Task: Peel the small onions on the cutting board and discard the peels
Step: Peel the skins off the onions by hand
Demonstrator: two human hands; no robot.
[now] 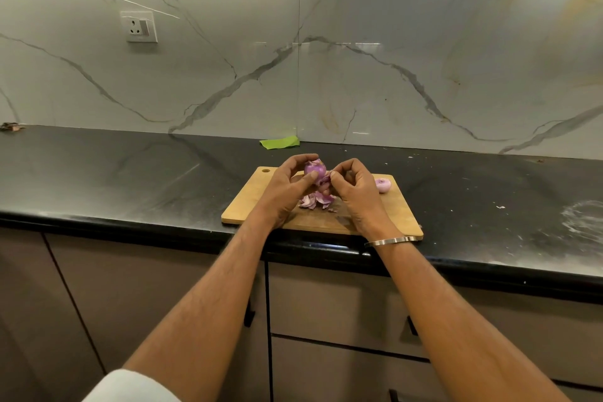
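A small purple onion (314, 169) is held above the wooden cutting board (248, 202). My left hand (287, 188) grips it, thumb across its front. My right hand (354, 188) pinches a strip of peel (327, 177) at the onion's right side. Below the hands, a pile of loose purple peels (315, 201) lies on the board. A second, peeled onion (382, 185) rests on the board's far right part, just right of my right hand.
The board lies at the front edge of a black countertop (130, 173) with white specks and a dusty smear (584, 222) at right. A green scrap (280, 142) lies by the marble backsplash. A wall socket (139, 26) is upper left. Cabinet drawers sit below.
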